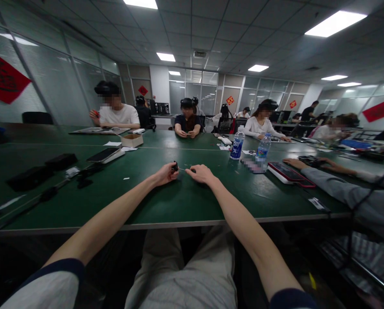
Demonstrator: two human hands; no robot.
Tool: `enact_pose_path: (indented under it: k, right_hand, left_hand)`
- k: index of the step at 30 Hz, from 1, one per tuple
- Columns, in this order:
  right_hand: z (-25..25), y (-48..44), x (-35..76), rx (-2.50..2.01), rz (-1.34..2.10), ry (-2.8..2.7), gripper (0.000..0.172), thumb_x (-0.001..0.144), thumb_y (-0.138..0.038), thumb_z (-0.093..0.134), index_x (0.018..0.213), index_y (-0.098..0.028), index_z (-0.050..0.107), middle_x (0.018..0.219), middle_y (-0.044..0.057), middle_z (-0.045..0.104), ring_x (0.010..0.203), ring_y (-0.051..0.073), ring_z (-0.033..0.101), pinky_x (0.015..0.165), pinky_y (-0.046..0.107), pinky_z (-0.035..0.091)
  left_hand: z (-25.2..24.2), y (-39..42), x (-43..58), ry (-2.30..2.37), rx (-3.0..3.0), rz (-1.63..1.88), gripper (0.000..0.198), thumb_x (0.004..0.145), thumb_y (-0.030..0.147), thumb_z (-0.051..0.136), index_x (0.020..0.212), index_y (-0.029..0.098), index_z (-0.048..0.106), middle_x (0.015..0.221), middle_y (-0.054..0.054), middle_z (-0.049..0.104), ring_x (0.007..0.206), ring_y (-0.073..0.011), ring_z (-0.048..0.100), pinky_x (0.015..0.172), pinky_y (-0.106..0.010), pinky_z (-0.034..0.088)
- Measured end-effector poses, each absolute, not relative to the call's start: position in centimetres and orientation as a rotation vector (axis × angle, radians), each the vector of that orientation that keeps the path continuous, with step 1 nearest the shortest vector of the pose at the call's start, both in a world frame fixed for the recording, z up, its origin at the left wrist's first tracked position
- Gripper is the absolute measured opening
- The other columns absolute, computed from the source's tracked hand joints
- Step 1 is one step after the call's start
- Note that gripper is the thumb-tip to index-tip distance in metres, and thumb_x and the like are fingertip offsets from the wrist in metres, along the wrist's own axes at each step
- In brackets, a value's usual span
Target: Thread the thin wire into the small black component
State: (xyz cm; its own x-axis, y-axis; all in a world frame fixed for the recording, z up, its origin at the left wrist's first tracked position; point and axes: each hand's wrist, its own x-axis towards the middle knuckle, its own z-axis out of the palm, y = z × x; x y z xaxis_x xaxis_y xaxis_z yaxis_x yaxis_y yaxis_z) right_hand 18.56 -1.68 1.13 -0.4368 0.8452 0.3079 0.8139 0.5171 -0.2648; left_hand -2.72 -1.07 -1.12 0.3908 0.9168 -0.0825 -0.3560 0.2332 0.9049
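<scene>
Over the green tabletop [192,206], my left hand [166,175] is closed around a small black piece [175,165], its exact kind too small to make out. A thin, shiny metal rod [182,169] spans the gap from that piece to my right hand [201,174]. The fingers of my right hand are pinched at the rod's other end, and whatever handle it may have is hidden by them. Both hands are close to the table, a short gap apart.
A small white scrap [126,178] lies left of my hands. Farther left are a phone [104,155], an open cardboard box [132,140] and black boxes [34,174]. Water bottles [237,145] stand to the right, near a red-edged phone [290,172] and a co-worker's grey sleeve [336,184].
</scene>
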Motion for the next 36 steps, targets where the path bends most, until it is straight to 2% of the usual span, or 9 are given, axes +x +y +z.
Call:
enact_pose_path:
  k: [8,15,23,31,34,36]
  right_hand:
    - [1.4,-2.2,18.7,-1.425,0.011,-2.474,0.063,0.087,-0.068,0.024,0.104,-0.025,0.066,0.102,0.008,0.066,0.094,0.023,0.059,0.077,0.029,0.042]
    - [1.4,-3.1,18.2,-1.419,-0.135,-2.506,0.054,0.089,-0.063,0.028,0.113,-0.026,0.059,0.101,0.009,0.065,0.093,0.024,0.059,0.079,0.032,0.041]
    - [1.8,-3.7,18.0,-1.254,-0.185,-2.585,0.04,0.092,-0.053,0.034,0.114,-0.028,0.057,0.105,0.007,0.064,0.097,0.024,0.057,0.078,0.032,0.04]
    - [1.3,-3.6,17.7,-1.172,-0.036,-2.559,0.036,0.09,-0.047,0.044,0.116,-0.027,0.058,0.104,0.006,0.065,0.095,0.022,0.059,0.077,0.029,0.04]
    - [0.9,-3.2,17.4,-1.147,0.107,-2.517,0.031,0.089,-0.042,0.047,0.111,-0.026,0.062,0.102,0.005,0.066,0.093,0.02,0.06,0.076,0.026,0.04]
    - [0.7,-2.9,17.4,-1.106,0.25,-2.496,0.029,0.089,-0.041,0.049,0.104,-0.022,0.064,0.094,0.005,0.067,0.088,0.018,0.06,0.073,0.024,0.041]
  left_hand:
    - [-1.6,-0.9,-3.0,0.716,0.998,0.948,0.027,0.087,0.038,0.047,0.075,0.014,0.051,0.052,0.001,0.044,0.04,-0.0082,0.038,0.037,-0.018,0.027]
    - [-1.8,-0.9,-3.0,0.712,1.034,0.954,0.03,0.086,0.042,0.048,0.076,0.014,0.051,0.053,0.001,0.044,0.04,-0.0068,0.037,0.038,-0.017,0.025]
    - [-1.9,-0.8,-3.2,0.7,1.032,0.968,0.03,0.086,0.041,0.048,0.074,0.014,0.05,0.049,0.004,0.039,0.038,-0.0067,0.034,0.038,-0.018,0.025]
    - [-2.0,-0.6,-3.4,0.679,1.047,0.982,0.03,0.086,0.041,0.049,0.09,0.012,0.055,0.047,0.006,0.034,0.037,-0.0066,0.031,0.038,-0.018,0.023]
    - [-2.1,-0.6,-3.3,0.691,1.062,1.005,0.031,0.085,0.042,0.049,0.092,0.012,0.055,0.046,0.007,0.033,0.036,-0.0064,0.03,0.038,-0.018,0.022]
    - [-2.2,-0.6,-3.2,0.696,1.075,1.016,0.032,0.085,0.043,0.049,0.091,0.013,0.054,0.046,0.007,0.033,0.036,-0.0062,0.029,0.038,-0.018,0.021]
